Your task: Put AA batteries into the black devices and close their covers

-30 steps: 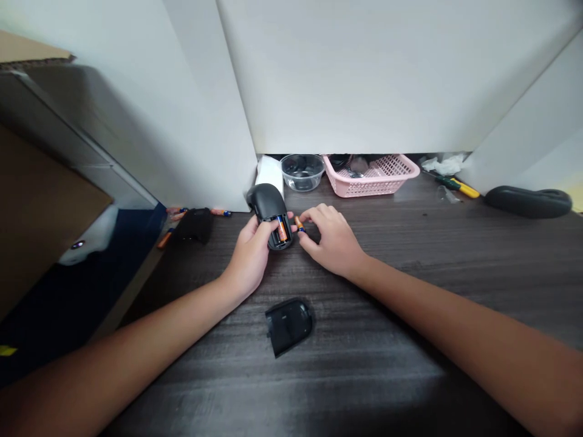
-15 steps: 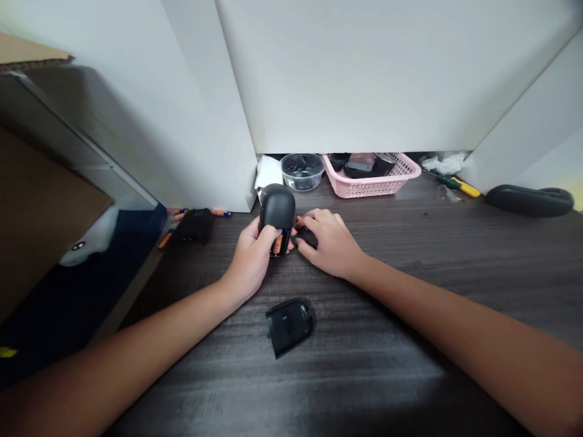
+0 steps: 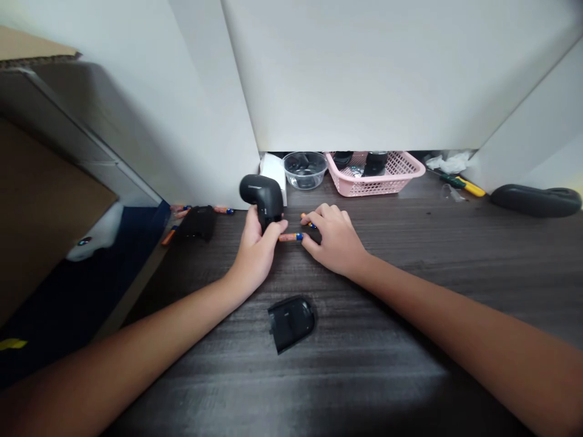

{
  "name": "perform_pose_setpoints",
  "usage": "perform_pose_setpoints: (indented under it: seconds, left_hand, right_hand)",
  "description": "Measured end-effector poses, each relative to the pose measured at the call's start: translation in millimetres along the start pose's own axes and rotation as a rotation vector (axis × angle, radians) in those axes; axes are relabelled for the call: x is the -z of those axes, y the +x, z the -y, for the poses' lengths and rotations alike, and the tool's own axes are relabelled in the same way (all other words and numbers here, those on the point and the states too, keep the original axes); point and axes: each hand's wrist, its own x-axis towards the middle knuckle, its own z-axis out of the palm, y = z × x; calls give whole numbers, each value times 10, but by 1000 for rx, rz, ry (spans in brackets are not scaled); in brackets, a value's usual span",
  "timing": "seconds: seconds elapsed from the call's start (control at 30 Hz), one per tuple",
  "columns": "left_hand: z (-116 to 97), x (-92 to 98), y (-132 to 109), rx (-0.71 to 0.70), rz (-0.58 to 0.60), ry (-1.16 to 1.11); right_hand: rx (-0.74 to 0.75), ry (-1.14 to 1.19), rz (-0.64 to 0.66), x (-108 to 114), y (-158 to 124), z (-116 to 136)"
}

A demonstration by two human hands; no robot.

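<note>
My left hand is shut around a black wireless mouse, which stands tilted with its underside hidden by my fingers. My right hand rests on the desk with its fingers curled over an orange-and-blue AA battery, only the battery's ends showing. A second AA battery lies crosswise between my hands, touching my left fingertips and right thumb. The mouse's black battery cover lies on the dark wood-grain desk, below my hands.
A glass bowl, a pink plastic basket holding dark items, and a white box stand by the wall. Loose batteries and a black object lie left. A yellow-handled screwdriver and a black case lie right.
The batteries seen in the mouse's compartment earlier no longer show there. One battery now lies between my hands. The mouse has tilted further left, and the cover has not moved.
</note>
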Motion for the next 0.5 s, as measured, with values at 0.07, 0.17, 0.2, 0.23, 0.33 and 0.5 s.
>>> perform_pose_setpoints:
  seconds: [0.07,0.17,0.2,0.23,0.33,0.5]
  left_hand:
    - [29,23,36,-50,-67,20]
    - [11,36,60,-20,-88,-27]
    - [-8,33,58,18,-65,-64]
    - [-31,29,53,57,-33,-103]
    - [-104,22,33,136,46,-201]
    - [-190,44,45,273,108,-315]
  right_hand:
    - [-16,-21,-2,-3,1,7]
    - [-6,-16,1,16,12,7]
    - [10,4,-12,33,15,8]
    - [41,43,-26,58,16,13]
    - [263,274,0,160,-16,86]
    - [692,366,203,246,-206,436]
